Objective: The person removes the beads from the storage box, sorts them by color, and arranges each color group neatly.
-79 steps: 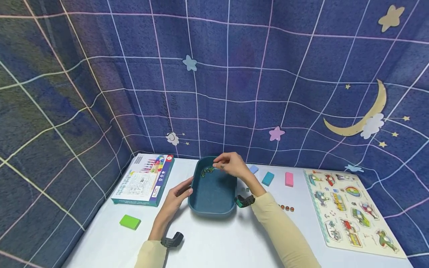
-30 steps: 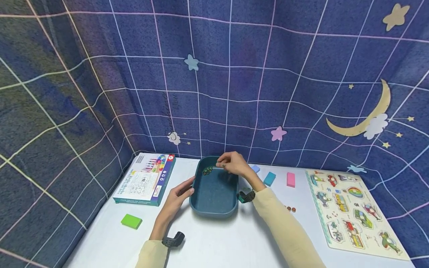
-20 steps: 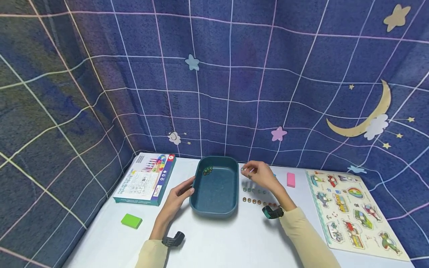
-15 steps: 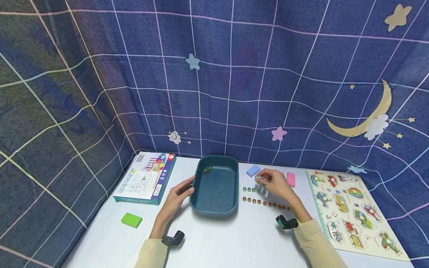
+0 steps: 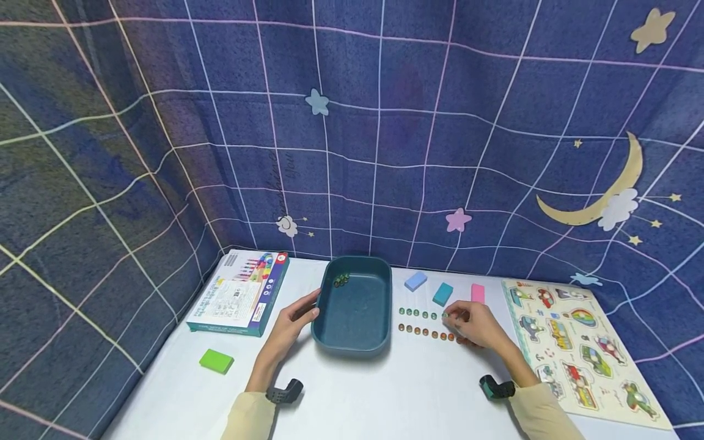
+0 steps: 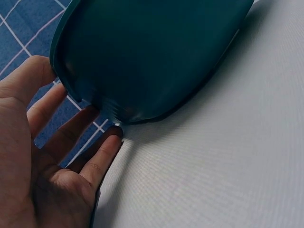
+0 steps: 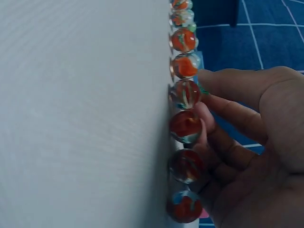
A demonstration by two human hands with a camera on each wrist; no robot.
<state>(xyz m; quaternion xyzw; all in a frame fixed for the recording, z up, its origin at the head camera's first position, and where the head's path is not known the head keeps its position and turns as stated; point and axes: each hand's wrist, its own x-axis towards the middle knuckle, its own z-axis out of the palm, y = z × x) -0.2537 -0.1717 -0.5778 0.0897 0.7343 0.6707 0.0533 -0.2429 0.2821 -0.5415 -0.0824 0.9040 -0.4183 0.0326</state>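
Note:
My left hand (image 5: 294, 321) rests against the left side of a dark teal plastic tub (image 5: 352, 321), fingers extended. In the left wrist view its thumb meets the tub's rim while the other fingertips lie along the outer wall. Between my right hand's (image 5: 475, 324) thumb and index finger is a green marble (image 5: 445, 316), at the right end of a row of green marbles (image 5: 417, 313). Nearer me runs a row of orange-red marbles (image 5: 426, 332), seen close up as swirled glass marbles (image 7: 185, 127) beside the hand. A small cluster of marbles (image 5: 341, 280) lies in the tub's far left corner.
Blue (image 5: 415, 281), teal (image 5: 442, 294) and pink blocks (image 5: 477, 293) lie behind the rows. A wooden picture puzzle (image 5: 583, 348) is at the right. A boxed set (image 5: 239, 293) and a green block (image 5: 216, 361) lie left of the tub.
My right hand has left the inside of the tub with a green marble and moved right and nearer, to the end of the green row. My left hand stays at the tub.

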